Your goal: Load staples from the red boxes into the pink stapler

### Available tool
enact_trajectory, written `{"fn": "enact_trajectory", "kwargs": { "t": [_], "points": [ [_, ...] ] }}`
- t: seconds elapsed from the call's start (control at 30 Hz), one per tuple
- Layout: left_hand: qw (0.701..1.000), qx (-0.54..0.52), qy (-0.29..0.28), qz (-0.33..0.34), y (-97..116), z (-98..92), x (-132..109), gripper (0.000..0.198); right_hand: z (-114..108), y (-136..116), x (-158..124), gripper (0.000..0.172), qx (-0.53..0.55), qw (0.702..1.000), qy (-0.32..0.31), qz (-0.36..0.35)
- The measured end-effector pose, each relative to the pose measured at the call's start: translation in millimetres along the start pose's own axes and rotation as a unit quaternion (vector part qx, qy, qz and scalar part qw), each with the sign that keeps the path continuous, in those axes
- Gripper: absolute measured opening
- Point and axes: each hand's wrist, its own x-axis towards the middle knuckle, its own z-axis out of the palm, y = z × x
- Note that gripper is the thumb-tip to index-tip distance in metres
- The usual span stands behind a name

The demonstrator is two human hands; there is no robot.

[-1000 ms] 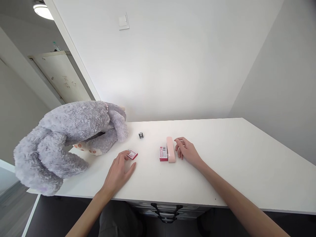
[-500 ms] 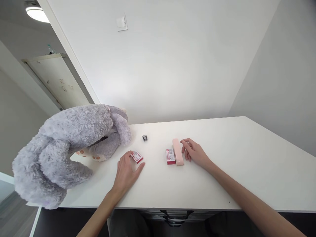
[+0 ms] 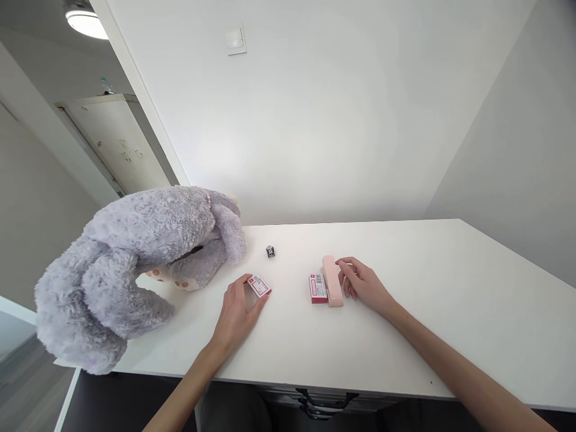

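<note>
Left fingers (image 3: 238,284) pinch a box (image 3: 260,286) — long axis slanting near-right — right fingers (image 3: 352,271) loosely curled.

smooth pink plastic stapler (image 3: 332,282), printed card boxes (image 3: 318,290), shaggy plush toy (image 3: 153,222), smooth white tabletop (image 3: 405,270), matt wall (image 3: 337,120)
</note>
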Motion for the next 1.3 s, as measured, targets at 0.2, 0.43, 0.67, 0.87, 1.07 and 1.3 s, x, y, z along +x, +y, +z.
{"fn": "enact_trajectory", "kwargs": {
  "t": [0.2,0.43,0.67,0.87,1.07,1.3],
  "points": [
    [0.996,-0.078,-0.007,0.043,16.1,6.4,2.0,0.051,0.8,-5.4,-2.5,0.054,0.004,1.000,-0.009,-0.004],
    [0.978,-0.189,-0.061,0.065,59.9,26.6,12.0,0.051,0.1,-3.3,-0.9,0.053,0.020,1.000,-0.006,0.003],
    [0.957,-0.253,-0.126,0.072,69.8,44.3,32.0,0.066,0.1,-2.3,4.0,0.048,0.031,0.999,-0.016,0.008],
    [0.950,-0.260,-0.157,0.069,73.7,49.2,43.8,0.071,0.3,-3.2,5.5,0.047,0.023,1.000,-0.014,0.004],
    [0.946,-0.253,-0.187,0.080,76.6,49.4,46.2,0.073,-0.3,-2.5,5.5,0.048,0.020,1.000,-0.015,0.004],
    [0.945,-0.249,-0.202,0.067,80.7,47.8,45.9,0.075,-0.9,-3.2,6.0,0.047,0.015,1.000,-0.014,0.004]
  ]
}}
